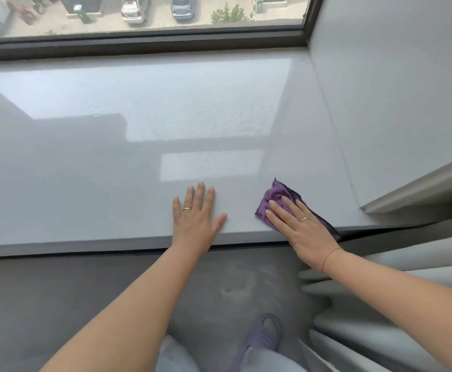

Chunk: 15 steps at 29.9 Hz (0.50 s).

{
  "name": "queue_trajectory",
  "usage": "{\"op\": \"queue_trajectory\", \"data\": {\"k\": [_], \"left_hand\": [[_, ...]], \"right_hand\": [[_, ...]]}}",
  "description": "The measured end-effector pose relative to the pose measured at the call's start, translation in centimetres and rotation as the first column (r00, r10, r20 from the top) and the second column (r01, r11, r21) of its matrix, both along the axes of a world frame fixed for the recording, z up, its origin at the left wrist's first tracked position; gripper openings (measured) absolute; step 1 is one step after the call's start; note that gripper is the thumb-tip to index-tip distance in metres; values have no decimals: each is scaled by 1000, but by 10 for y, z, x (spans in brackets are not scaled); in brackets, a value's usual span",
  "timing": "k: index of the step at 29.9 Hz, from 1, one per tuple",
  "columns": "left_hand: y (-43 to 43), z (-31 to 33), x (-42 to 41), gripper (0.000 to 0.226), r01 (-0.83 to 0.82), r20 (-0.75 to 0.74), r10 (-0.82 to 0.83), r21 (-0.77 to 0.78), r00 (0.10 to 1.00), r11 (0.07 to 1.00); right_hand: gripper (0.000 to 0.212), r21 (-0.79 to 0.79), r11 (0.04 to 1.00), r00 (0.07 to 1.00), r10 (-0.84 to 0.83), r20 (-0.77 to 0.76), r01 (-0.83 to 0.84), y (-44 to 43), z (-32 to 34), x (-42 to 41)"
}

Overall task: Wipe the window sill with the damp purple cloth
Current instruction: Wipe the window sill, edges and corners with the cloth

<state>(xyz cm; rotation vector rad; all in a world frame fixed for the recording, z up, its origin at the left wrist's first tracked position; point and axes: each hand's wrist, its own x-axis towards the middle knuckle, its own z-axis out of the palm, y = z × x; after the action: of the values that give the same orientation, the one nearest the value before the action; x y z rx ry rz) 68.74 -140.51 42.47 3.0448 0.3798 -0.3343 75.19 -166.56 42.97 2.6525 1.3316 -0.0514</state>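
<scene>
Window sill (85, 170): pale grey and glossy, cut off by the picture's edge at 9 o'clock. Bright reflections blur its surface, so wet and dry parts cannot be told apart.
Left hand (196, 218): lies flat on the sill close to the front edge, palm down. Its fingers are straight and spread, holding nothing. A gold ring (187, 209) sits on one finger.
Slipper (262, 336): purple, on the dark floor (71, 291) at 6 o'clock. Its heel is hidden behind a pale trouser leg.
Purple cloth (272, 197): bunched on the sill near the front edge, at 3 o'clock from the left hand and apart from it. Only the part at its 11 o'clock end shows; the rest is under the right hand. A dark strip along the hand's far side may be cloth edge or shadow.
Right hand (300, 226): presses flat on the cloth, its straight fingers pointing to 11 o'clock and its heel over the sill's front edge.
Curtain (380, 304): grey folds at 4 o'clock, cut off at the edge.
</scene>
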Motion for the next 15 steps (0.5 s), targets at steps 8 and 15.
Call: {"op": "queue_trajectory", "data": {"k": [8,15], "left_hand": [[55,-2,-18,69,-32,27,32,3,999,999],[122,-4,-43,64,-133,49,132,18,990,991]], "right_hand": [[73,-8,976,976,217,-29,-217,118,4,-26],[68,-4,961,960,276,-38,-277,188,3,-46]]}}
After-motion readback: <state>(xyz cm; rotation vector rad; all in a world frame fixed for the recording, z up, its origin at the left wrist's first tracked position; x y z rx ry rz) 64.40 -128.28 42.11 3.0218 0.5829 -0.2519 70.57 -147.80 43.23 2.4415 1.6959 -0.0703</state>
